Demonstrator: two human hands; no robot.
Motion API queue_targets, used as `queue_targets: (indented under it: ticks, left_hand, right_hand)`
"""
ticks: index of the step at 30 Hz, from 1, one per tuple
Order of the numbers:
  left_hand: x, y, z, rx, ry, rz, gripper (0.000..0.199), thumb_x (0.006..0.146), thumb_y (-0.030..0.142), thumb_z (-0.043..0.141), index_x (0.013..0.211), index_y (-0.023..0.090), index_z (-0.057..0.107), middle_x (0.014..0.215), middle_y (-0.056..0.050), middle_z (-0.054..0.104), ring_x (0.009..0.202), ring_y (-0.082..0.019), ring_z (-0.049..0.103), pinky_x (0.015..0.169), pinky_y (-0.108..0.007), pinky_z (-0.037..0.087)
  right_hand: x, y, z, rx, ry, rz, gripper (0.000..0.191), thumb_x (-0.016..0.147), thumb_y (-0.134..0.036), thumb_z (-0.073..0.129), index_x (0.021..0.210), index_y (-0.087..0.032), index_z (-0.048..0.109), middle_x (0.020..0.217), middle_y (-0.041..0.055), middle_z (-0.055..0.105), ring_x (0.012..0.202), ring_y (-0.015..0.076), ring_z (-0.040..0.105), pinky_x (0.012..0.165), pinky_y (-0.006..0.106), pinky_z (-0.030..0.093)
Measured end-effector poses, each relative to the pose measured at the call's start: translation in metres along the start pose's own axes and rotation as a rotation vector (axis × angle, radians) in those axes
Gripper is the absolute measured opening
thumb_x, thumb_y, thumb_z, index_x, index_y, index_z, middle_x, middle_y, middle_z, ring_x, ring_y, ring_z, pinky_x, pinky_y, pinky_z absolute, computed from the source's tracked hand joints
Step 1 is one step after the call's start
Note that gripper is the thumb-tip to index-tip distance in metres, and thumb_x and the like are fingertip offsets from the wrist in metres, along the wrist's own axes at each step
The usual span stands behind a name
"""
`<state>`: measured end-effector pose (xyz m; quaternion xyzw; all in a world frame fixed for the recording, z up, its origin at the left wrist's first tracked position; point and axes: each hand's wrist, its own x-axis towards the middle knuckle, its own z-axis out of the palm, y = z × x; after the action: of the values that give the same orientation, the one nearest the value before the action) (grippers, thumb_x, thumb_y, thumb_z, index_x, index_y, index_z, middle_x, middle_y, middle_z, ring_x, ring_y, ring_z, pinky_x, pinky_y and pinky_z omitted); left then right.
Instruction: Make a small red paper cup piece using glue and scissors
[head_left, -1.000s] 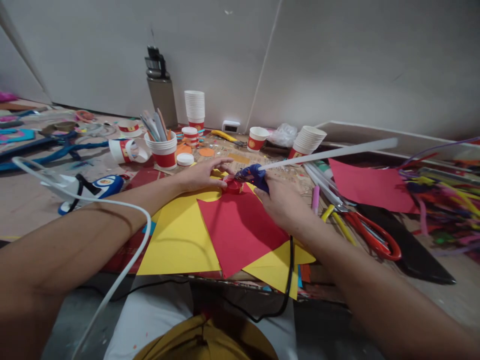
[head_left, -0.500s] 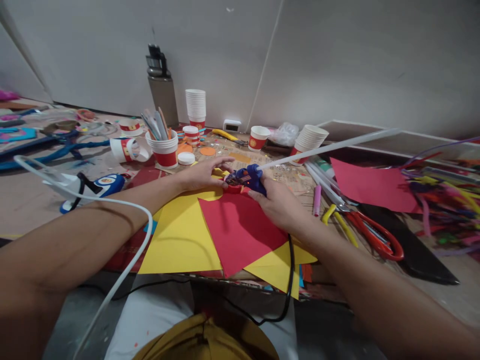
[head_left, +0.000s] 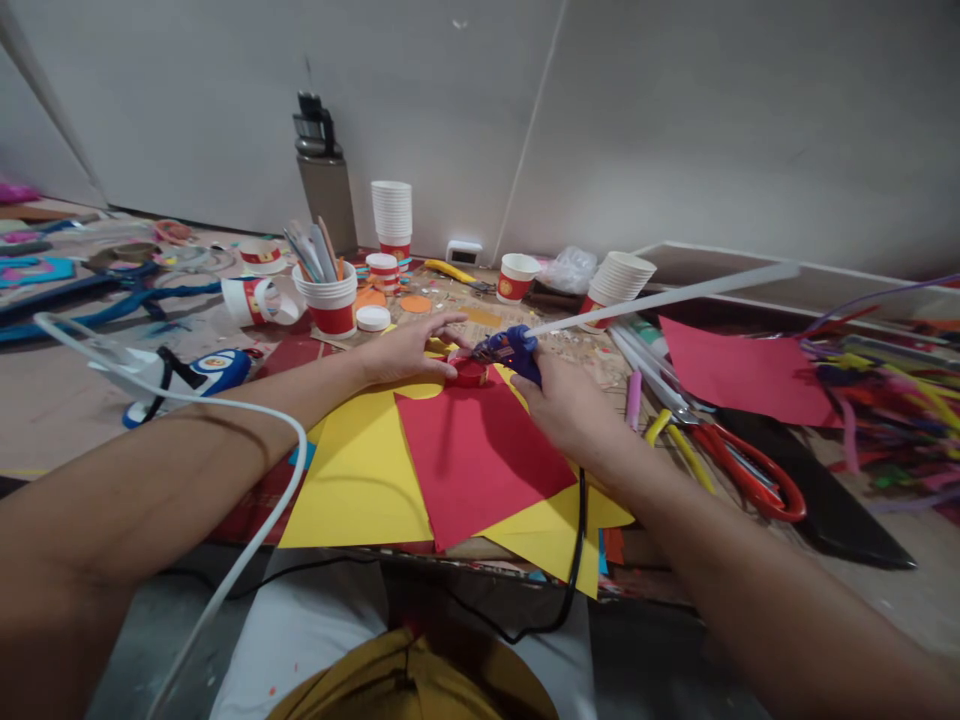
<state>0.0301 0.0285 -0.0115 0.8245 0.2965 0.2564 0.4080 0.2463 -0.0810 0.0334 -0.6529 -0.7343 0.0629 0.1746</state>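
My right hand (head_left: 574, 405) is wrapped round a blue hot glue gun (head_left: 516, 350), its nozzle pointing left. A long whitish glue stick (head_left: 667, 298) juts out of its back, up to the right. Beside the nozzle stands a low red cut-down paper cup (head_left: 471, 374), at the far edge of a red paper sheet (head_left: 480, 465). My left hand (head_left: 411, 350) grips this cup piece from the left, thumb near its front and fingers behind; the far side is partly hidden. Yellow paper sheets (head_left: 352, 480) lie under the red one.
Red-handled scissors (head_left: 750, 470) and a pink marker (head_left: 634, 400) lie on the right. Behind are a paper cup with pens (head_left: 328, 300), a cup stack (head_left: 391, 215) and yellow-handled pliers (head_left: 450, 271). A white cable (head_left: 296, 490) crosses above my left forearm.
The glue gun has shifted slightly right and up, its nozzle drawing away from the red cup piece, which now shows more. My left hand stays almost where it was.
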Motion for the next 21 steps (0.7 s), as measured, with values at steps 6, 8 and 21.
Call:
queue_targets:
  ticks: [6, 8, 21]
  left_hand:
    - [-0.003, 0.004, -0.008, 0.261, 0.069, -0.071, 0.092, 0.062, 0.04, 0.077, 0.143, 0.02, 0.038, 0.135, -0.012, 0.053, 0.118, -0.025, 0.053, 0.095, -0.035, 0.043]
    - [-0.004, 0.008, -0.012, 0.347, 0.053, -0.138, 0.092, 0.059, 0.043, 0.079, 0.141, 0.019, 0.042, 0.124, -0.011, 0.061, 0.111, -0.026, 0.057, 0.092, -0.034, 0.044]
    - [0.01, 0.016, -0.016, 0.419, -0.026, -0.358, 0.049, 0.043, 0.041, 0.084, 0.082, 0.019, 0.063, 0.076, -0.001, 0.066, 0.07, -0.017, 0.06, 0.059, -0.025, 0.039]
  right_hand:
    - [-0.009, -0.002, -0.01, -0.015, 0.013, -0.022, 0.031, 0.09, -0.028, 0.047, 0.117, -0.016, 0.058, 0.106, 0.0145, 0.069, 0.093, 0.0281, 0.064, 0.072, 0.032, 0.045]
    - [-0.008, 0.0, -0.011, 0.017, 0.016, -0.021, 0.032, 0.09, -0.029, 0.047, 0.117, -0.016, 0.058, 0.106, 0.0145, 0.069, 0.093, 0.0275, 0.063, 0.072, 0.031, 0.044]
    - [-0.001, 0.01, -0.012, 0.121, -0.068, 0.049, 0.029, 0.088, -0.03, 0.051, 0.111, -0.015, 0.06, 0.103, 0.0131, 0.07, 0.09, 0.0262, 0.063, 0.069, 0.03, 0.043]
